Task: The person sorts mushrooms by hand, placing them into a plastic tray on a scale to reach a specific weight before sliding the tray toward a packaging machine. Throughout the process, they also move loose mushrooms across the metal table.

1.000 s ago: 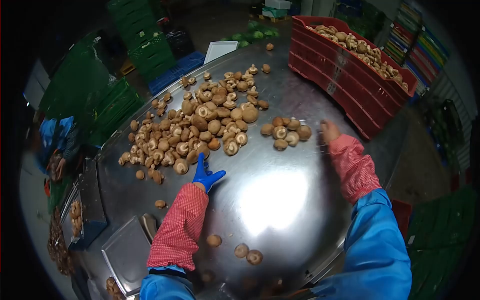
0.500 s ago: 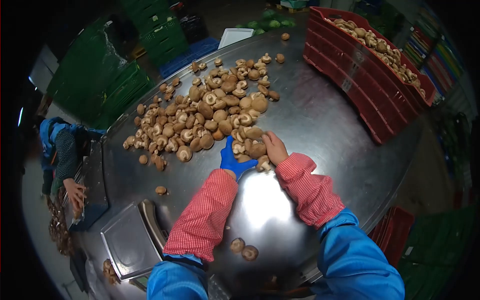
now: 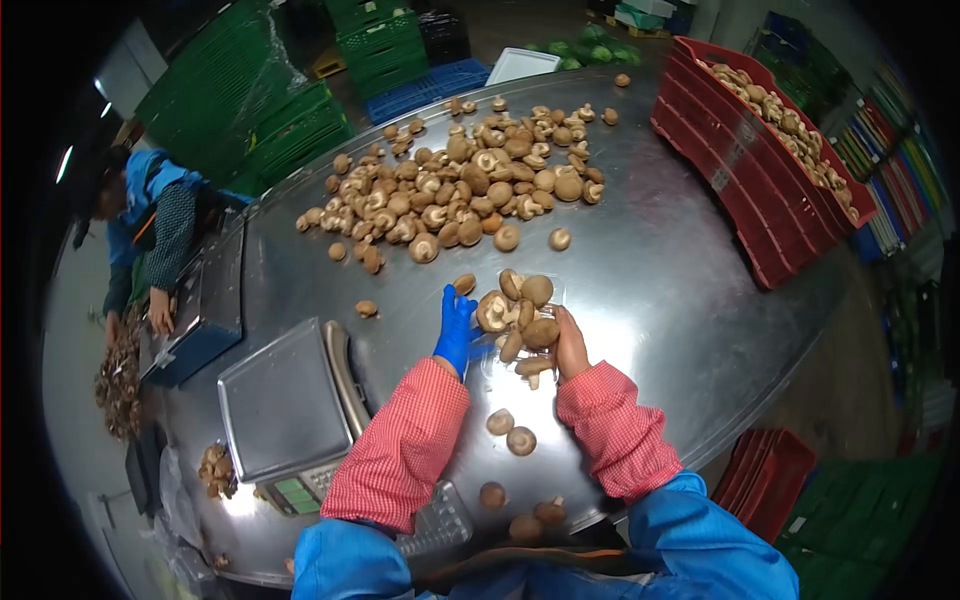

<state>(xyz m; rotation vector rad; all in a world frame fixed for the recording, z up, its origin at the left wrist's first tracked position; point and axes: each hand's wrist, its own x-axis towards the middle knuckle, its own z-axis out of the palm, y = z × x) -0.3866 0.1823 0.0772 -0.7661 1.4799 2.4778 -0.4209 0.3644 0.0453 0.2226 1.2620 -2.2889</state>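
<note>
Several brown shiitake mushrooms (image 3: 518, 312) lie heaped on a clear plastic tray (image 3: 494, 368) on the metal table. To the left of this heap is my left hand (image 3: 456, 326), in a blue glove, its fingers extended and a single mushroom (image 3: 464, 284) at their tips. My right hand (image 3: 571, 343), bare, rests along the heap's right side with straight fingers against the mushrooms. Beyond both hands spreads a large pile of mushrooms (image 3: 440, 195). Two mushrooms (image 3: 510, 430) lie nearer me, between my forearms.
A red crate (image 3: 745, 165) full of mushrooms stands at the right. Left of my arms is a scale (image 3: 280, 400); clear plastic trays (image 3: 438, 522) lie beside it. Another person (image 3: 170, 230) works at the far left by a box (image 3: 205, 310). Green crates (image 3: 375, 50) are stacked behind.
My hands have come away from the big pile toward me, and a group of mushrooms now sits between them on the clear tray. The view has shifted; loose mushrooms show near my body.
</note>
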